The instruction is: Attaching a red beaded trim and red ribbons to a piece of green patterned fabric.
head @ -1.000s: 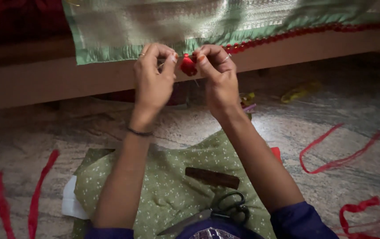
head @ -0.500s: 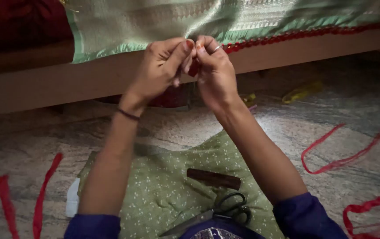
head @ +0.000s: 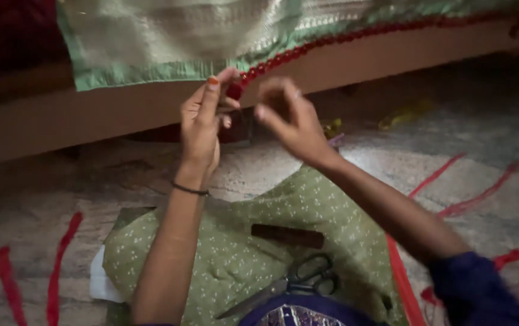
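Against the bed's green cloth (head: pixel 169 36), left hand (head: pixel 202 121) pinches its red trim (head: pixel 235 90); blurred right hand (head: pixel 289 121) grips nothing visible.

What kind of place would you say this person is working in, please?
Probably a home room used for hand sewing, worked from the floor. A green cloth with a red trim hangs over a low ledge, scissors lie on a cushion, and red strips litter the floor.

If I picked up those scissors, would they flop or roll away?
Probably neither. The scissors look like stiff metal, lying flat on the green cloth, so rolling seems unlikely. The blades might swing open, and the cloth would likely sag.
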